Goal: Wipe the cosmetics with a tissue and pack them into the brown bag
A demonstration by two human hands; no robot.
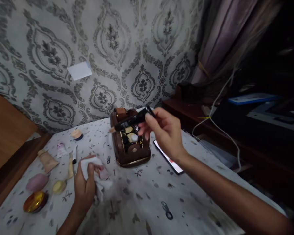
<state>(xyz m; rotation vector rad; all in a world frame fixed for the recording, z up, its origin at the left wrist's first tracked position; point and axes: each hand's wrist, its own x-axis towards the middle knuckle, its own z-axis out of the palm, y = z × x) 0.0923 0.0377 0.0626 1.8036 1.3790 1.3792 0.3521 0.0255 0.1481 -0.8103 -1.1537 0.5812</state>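
Pinching a tube [133,121] in the head view, the right hand [163,130] holds it tilted above the open bag [134,159], which stands on the table [147,199]. The left hand [84,182] clutches a cloth [103,185], near the bag. A phone [175,165] lies beside the bag, under the right forearm; a jar [35,201] sits at far left.
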